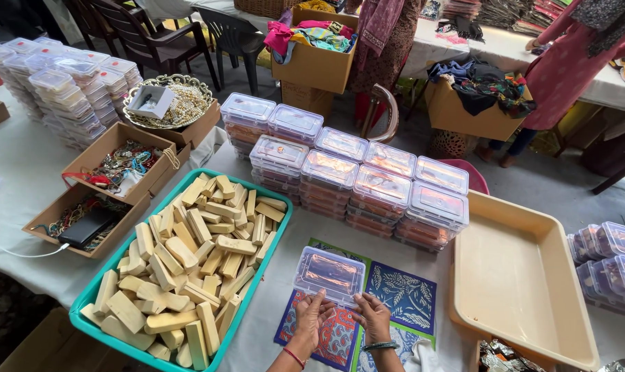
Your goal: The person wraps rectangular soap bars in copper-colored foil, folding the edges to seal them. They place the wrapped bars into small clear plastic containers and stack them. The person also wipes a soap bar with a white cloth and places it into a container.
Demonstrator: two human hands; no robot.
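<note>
My left hand and my right hand both rest on the near edge of one clear lidded box, fingers loosely spread over its rim rather than pinching anything; whether the lid is fully snapped down under them I cannot tell. The box lies flat on blue printed sheets, and I take it as my landmark. Left of it stands the teal tray, heaped with pale tan bars, a large stock by my judgement still unpacked. Behind the box, filled and closed boxes stand stacked several high in rows, so a good share of the packing looks done. Right of the box sits a beige tray with nothing showing inside it, and further right more closed boxes are cut off by the frame edge. Far left and behind, another stack of clear boxes stands beside cardboard boxes of beads and trinkets. The contents of the box under my hands read only as an orange-brown glare through the lid. My forearms are cut off at the bottom edge, and two people standing well behind the box show only as clothing.
</note>
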